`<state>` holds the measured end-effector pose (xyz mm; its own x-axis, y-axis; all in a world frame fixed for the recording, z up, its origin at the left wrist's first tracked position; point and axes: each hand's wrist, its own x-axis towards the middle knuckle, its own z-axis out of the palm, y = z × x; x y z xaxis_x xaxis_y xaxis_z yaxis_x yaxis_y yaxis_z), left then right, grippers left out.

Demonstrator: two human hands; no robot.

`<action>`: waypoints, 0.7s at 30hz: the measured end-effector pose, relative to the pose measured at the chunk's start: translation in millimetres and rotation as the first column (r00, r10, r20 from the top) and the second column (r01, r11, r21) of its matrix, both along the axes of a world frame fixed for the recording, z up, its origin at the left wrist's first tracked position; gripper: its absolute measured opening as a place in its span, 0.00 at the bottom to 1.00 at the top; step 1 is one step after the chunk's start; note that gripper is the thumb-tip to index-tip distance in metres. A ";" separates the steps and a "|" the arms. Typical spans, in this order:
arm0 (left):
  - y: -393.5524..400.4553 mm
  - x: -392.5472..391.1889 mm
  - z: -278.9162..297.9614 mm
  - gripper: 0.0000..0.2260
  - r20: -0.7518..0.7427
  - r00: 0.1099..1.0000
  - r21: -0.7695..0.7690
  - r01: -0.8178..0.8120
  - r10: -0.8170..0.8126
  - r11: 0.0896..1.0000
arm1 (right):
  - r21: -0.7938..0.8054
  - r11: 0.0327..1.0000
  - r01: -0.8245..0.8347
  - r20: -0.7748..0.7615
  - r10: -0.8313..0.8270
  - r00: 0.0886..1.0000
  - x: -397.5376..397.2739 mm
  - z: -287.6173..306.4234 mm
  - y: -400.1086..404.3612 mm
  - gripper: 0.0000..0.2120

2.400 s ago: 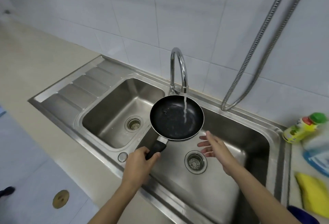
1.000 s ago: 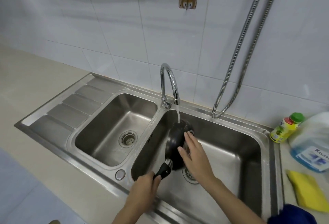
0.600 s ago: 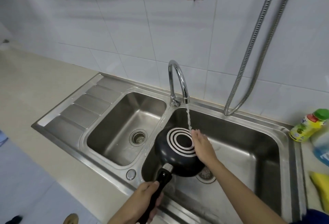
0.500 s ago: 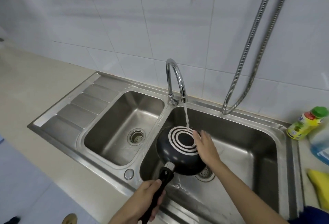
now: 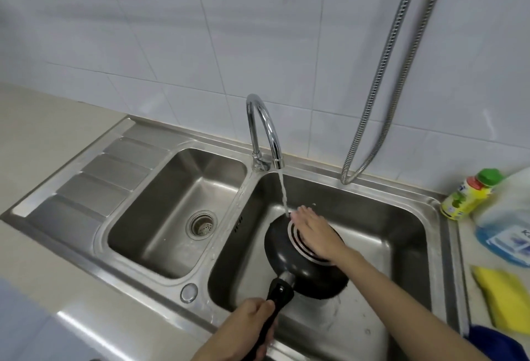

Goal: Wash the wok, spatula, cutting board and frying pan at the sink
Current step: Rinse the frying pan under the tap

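Near us the left hand (image 5: 252, 320) grips the handle of the upside-down frying pan (image 5: 289, 263), which points far into the right sink (image 5: 401, 234), where the flat right hand (image 5: 317, 231) rubs its bottom under the tap (image 5: 262, 131) water.

— Where does the view sit?
— There's one camera, head-worn, looking forward and steeply down at the faucet (image 5: 262, 128) from above and in front of it.
— How near?
— Close. Both forearms enter from the bottom edge, beneath the faucet.
— How wide?
— Wide-angle. The sink (image 5: 94, 188) spreads to either side of the faucet, and the tiled wall (image 5: 172, 30) rises behind it, its lines bowed.
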<state>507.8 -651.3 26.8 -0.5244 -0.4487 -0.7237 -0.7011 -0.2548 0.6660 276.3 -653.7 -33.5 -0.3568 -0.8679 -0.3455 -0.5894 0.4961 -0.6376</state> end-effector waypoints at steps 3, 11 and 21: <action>-8.0 21.1 -6.7 0.12 0.087 0.994 -0.235 0.087 -0.068 0.968 | -0.022 0.997 0.080 0.016 -0.080 0.997 -29.1 3.9 -30.1 0.26; -47.5 43.7 -1.0 0.08 0.415 0.903 -0.584 0.356 -0.109 0.729 | -0.300 0.944 -0.138 -0.108 0.110 0.988 -38.3 41.1 -145.6 0.26; -59.2 36.2 -22.4 0.12 0.416 0.905 -0.616 0.353 -0.091 0.704 | -0.278 0.938 -0.207 -0.251 0.137 0.958 -53.7 30.0 -180.3 0.12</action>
<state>543.9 -710.6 4.5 -0.4617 -0.7780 -0.4261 -0.8823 0.3530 0.3115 222.6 -834.0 -3.5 -0.2307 -0.9730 0.0102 -0.7933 0.1820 -0.5810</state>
